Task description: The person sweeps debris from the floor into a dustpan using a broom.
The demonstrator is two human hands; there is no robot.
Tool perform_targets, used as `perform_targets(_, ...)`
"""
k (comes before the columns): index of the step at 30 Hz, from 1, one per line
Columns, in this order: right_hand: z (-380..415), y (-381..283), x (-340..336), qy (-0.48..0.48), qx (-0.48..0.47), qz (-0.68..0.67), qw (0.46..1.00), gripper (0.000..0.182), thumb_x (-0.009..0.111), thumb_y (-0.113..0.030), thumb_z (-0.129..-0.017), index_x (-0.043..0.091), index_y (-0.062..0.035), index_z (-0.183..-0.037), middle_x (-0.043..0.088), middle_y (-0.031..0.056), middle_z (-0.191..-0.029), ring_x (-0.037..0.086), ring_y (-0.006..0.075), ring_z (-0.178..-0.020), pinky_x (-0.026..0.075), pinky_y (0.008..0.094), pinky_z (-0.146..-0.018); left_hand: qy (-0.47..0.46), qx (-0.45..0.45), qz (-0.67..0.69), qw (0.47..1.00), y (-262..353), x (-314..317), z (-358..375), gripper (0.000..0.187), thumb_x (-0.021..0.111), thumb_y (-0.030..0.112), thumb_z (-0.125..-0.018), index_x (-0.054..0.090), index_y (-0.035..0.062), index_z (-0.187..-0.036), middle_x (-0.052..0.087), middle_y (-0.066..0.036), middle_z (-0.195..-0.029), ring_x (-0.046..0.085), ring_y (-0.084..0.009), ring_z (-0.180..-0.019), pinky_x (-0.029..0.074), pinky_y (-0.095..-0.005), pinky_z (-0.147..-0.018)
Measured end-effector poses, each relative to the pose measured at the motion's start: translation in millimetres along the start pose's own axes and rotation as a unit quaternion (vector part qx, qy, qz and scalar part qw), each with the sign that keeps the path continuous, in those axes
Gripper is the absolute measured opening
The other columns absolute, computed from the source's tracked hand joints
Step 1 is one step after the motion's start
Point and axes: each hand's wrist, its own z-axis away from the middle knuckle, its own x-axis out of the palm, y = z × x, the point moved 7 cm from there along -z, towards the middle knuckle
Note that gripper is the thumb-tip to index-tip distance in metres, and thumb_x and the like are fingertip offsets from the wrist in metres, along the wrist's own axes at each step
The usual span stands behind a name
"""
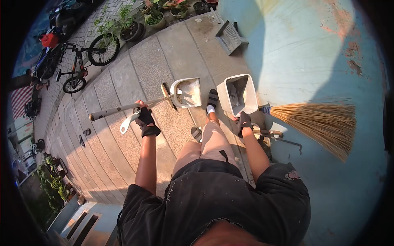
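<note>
My left hand [144, 117], in a black fingerless glove, is closed around the long pole of a broom [111, 111] and a white handle with a hole in its end. The broom's narrow head [167, 96] is beside a white dustpan [187, 91] that has dust and scraps in it. My right hand [245, 122], also gloved, grips the near rim of a whitish rectangular bin [225, 97]. Some grey-white litter shows inside the bin. Its fingers are partly hidden by the rim.
A straw broom [316, 123] is by the blue wall [299, 53], near a pipe tap [275, 133]. A grey tray-like object [230, 37] lies farther along the wall. A bicycle [88, 59] and potted plants [154, 18] line the paving's other side.
</note>
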Motion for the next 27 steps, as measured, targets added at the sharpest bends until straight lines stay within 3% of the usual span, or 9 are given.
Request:
perform_targets(1, 7.9, -16.0, 28.1, 0.042, 0.010, -0.003, 0.999, 0.017, 0.048, -0.012, -0.082, 0.050, 0.0020, -0.092, 0.057, 0.0184, -0.077, 0.053, 0.0294, -0.056, 0.048, 0.0384, -0.051, -0.003, 0.000, -0.009, 1.000, 1.5, 9.5, -10.3, 0.025, 0.062, 0.032, -0.088, 0.060, 0.0125, -0.104, 0.055, 0.003, -0.075, 0.051, -0.0071, -0.067, 0.040, -0.0224, -0.057)
perform_targets(2, -13.8, -28.7, 48.7, 0.024, -0.011, 0.017, 1.000, 0.019, 0.047, -0.014, -0.082, 0.049, 0.0024, -0.091, 0.056, 0.0189, -0.076, 0.050, 0.0279, -0.053, 0.046, 0.0375, -0.049, 0.024, 0.021, -0.015, 0.999, 12.3, 22.9, -17.8, 0.025, 0.062, 0.032, -0.089, 0.059, 0.0126, -0.103, 0.054, 0.004, -0.073, 0.049, -0.0065, -0.064, 0.039, -0.0215, -0.055)
perform_targets(3, -42.9, -27.9, 64.3, 0.008, 0.040, -0.016, 0.999, 0.019, 0.047, -0.013, -0.082, 0.049, 0.0031, -0.091, 0.055, 0.0190, -0.074, 0.049, 0.0276, -0.051, 0.046, 0.0377, -0.049, 0.023, -0.002, -0.003, 1.000, 10.6, 33.8, -34.8, 0.023, 0.061, 0.031, -0.090, 0.059, 0.0128, -0.104, 0.054, 0.004, -0.073, 0.048, -0.0061, -0.062, 0.038, -0.0209, -0.054)
perform_targets(5, -83.5, -42.4, 99.3, -0.020, 0.053, 0.027, 0.998, 0.020, 0.045, -0.012, -0.084, 0.050, 0.0041, -0.095, 0.059, 0.0209, -0.079, 0.057, 0.0303, -0.057, 0.051, 0.0391, -0.053, 0.056, 0.012, -0.013, 0.998, 34.4, 60.6, -50.4, 0.022, 0.060, 0.030, -0.090, 0.059, 0.0134, -0.105, 0.054, 0.004, -0.073, 0.047, -0.0061, -0.061, 0.038, -0.0208, -0.054)
perform_targets(8, -86.0, -84.7, 172.9, 0.032, 0.031, 0.063, 0.997, 0.026, 0.042, -0.015, -0.088, 0.052, 0.0055, -0.100, 0.063, 0.0241, -0.088, 0.066, 0.0348, -0.074, 0.057, 0.0414, -0.067, 0.057, 0.002, -0.010, 0.998, 43.3, 88.6, -92.6, 0.023, 0.060, 0.030, -0.090, 0.058, 0.0138, -0.106, 0.054, 0.004, -0.076, 0.047, -0.0052, -0.066, 0.039, -0.0216, -0.057)
perform_targets(15, -167.8, -135.5, 313.8, 0.005, 0.046, 0.088, 0.995, 0.029, 0.041, -0.020, -0.091, 0.052, 0.0038, -0.103, 0.064, 0.0210, -0.086, 0.065, 0.0319, -0.073, 0.056, 0.0393, -0.064, 0.080, -0.030, 0.020, 0.996, 53.9, 145.9, -189.6, 0.023, 0.063, 0.031, -0.089, 0.057, 0.0152, -0.105, 0.054, 0.004, -0.078, 0.051, -0.0062, -0.070, 0.042, -0.0236, -0.061)
perform_targets(20, -241.2, -155.9, 400.4, -0.006, 0.032, 0.083, 0.996, 0.031, 0.043, -0.021, -0.091, 0.054, 0.0006, -0.109, 0.065, 0.0182, -0.094, 0.065, 0.0326, -0.076, 0.056, 0.0438, -0.064, 0.082, -0.024, 0.011, 0.996, 43.1, 184.2, -257.5, 0.026, 0.063, 0.033, -0.089, 0.057, 0.0146, -0.106, 0.054, 0.003, -0.075, 0.052, -0.0069, -0.070, 0.043, -0.0258, -0.062)
perform_targets(22, -295.0, -155.3, 429.4, -0.018, 0.024, 0.063, 0.998, 0.030, 0.043, -0.022, -0.092, 0.052, 0.0003, -0.110, 0.063, 0.0200, -0.096, 0.065, 0.0339, -0.077, 0.056, 0.0428, -0.063, 0.065, -0.030, 0.001, 0.997, 38.6, 197.2, -281.0, 0.027, 0.063, 0.033, -0.089, 0.057, 0.0140, -0.107, 0.054, 0.002, -0.074, 0.054, -0.0085, -0.073, 0.044, -0.0294, -0.065)
perform_targets(27, -389.4, -155.6, 499.1, -0.023, 0.043, 0.084, 0.995, 0.030, 0.041, -0.019, -0.092, 0.049, 0.0014, -0.113, 0.063, 0.0220, -0.097, 0.065, 0.0353, -0.078, 0.056, 0.0414, -0.062, 0.089, -0.021, 0.021, 0.996, 26.0, 217.0, -314.2, 0.026, 0.061, 0.028, -0.091, 0.057, 0.0110, -0.110, 0.058, 0.000, -0.076, 0.053, -0.0073, -0.069, 0.045, -0.0259, -0.062)
